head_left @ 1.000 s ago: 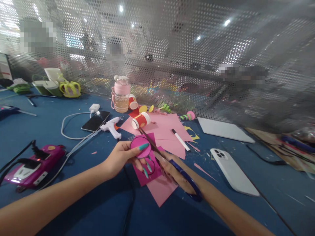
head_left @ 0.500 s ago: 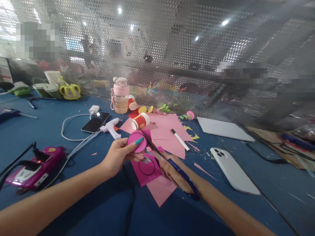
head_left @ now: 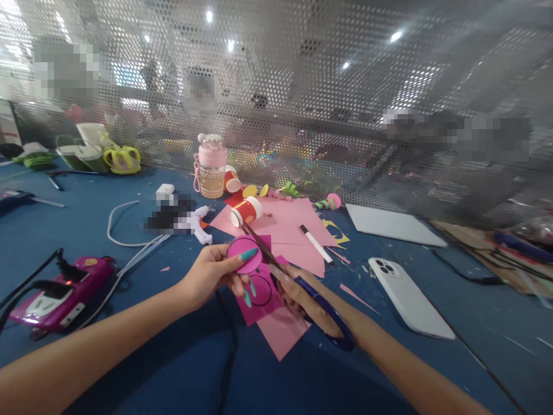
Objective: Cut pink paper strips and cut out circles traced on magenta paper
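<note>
Between thumb and fingers, my left hand (head_left: 210, 273) pinches a magenta sheet of paper (head_left: 265, 309) at a round part outlined in black. A second drawn circle shows lower on the sheet, which hangs over light pink paper (head_left: 283, 340). My right hand (head_left: 299, 294) is wrapped round the blue handles of a pair of scissors (head_left: 322, 305). The blades point up and left, at the right edge of the round part. Just beyond the blade tips lies a red and white paper cup (head_left: 246, 212) on its side.
A white marker (head_left: 317, 244) lies on the pink paper. Left are a white glue gun (head_left: 196, 225) and a magenta power strip (head_left: 64, 294). A pink-lidded bottle (head_left: 211, 167) stands behind. Right are a white phone (head_left: 410, 297) and a white flat panel (head_left: 395, 225).
The magenta sheet and its round part have shifted slightly right and turned a little. The fingers under my left thumb have curled lower. My right hand keeps the scissors in nearly the same place.
</note>
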`<state>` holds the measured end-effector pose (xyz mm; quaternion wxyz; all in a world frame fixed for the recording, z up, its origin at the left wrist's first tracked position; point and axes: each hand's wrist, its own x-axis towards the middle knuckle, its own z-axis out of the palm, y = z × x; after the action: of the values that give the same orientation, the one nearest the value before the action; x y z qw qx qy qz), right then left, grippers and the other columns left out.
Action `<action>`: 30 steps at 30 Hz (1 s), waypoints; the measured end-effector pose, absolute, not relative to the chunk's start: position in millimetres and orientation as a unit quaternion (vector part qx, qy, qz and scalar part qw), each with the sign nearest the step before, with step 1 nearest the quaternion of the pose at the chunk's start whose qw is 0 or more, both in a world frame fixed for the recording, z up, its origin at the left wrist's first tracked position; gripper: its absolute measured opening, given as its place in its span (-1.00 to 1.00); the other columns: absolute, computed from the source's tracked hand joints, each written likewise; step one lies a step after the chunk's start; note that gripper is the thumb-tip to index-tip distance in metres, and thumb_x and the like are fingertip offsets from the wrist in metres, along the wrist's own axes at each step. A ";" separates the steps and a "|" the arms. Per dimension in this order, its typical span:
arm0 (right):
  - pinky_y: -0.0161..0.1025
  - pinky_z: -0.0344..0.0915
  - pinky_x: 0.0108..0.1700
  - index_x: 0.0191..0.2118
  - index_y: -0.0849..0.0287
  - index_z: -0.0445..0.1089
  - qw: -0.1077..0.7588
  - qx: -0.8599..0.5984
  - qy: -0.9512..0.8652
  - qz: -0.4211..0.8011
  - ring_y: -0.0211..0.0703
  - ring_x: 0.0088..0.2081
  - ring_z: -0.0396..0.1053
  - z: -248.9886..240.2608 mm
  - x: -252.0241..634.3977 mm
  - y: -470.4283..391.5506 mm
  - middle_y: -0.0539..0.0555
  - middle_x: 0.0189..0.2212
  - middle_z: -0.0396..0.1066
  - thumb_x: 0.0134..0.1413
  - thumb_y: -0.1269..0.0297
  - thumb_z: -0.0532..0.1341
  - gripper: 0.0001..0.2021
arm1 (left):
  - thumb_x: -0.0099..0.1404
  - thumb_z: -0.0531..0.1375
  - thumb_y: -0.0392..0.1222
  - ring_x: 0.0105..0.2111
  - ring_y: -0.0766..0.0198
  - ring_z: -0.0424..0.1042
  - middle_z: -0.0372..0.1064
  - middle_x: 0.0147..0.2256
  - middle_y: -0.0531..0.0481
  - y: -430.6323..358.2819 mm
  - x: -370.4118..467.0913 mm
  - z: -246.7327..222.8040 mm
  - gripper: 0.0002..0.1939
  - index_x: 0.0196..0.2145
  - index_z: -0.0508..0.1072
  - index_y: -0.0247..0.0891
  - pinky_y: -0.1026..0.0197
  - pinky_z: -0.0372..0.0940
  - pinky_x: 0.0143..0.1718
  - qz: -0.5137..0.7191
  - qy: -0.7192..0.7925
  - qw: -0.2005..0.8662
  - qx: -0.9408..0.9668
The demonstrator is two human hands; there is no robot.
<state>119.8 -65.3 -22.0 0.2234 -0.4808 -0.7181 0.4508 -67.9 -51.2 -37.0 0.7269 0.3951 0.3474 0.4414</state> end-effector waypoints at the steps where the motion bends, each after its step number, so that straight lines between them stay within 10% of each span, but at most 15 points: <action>1: -0.35 0.05 -0.62 -0.47 0.16 0.13 0.219 -0.482 -0.717 0.453 -0.37 -0.65 0.01 -22.0 119.8 -65.1 -0.11 -0.67 -0.02 -0.02 -0.27 -0.10 -0.48 | -0.08 0.34 -0.16 -0.77 0.36 0.36 0.41 -0.69 -0.02 -51.3 -68.0 -36.8 -0.72 -0.57 0.34 -0.40 0.43 0.26 -0.73 0.441 0.345 0.728 0.396; 30: -0.25 0.13 -0.47 -0.41 0.16 0.19 0.211 -0.464 -0.758 0.407 -0.29 -0.56 0.08 -26.1 124.4 -65.0 -0.07 -0.60 0.07 0.08 -0.17 -0.13 -0.53 | -0.04 0.32 -0.14 -0.80 0.41 0.32 0.39 -0.71 0.02 -52.7 -68.0 -36.4 -0.72 -0.59 0.33 -0.40 0.45 0.23 -0.75 0.430 0.329 0.733 0.413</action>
<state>124.4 -65.0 -26.1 0.2111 -0.4643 -0.7575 0.4075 -68.0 -52.7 -36.4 0.7329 0.4128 0.3285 0.4295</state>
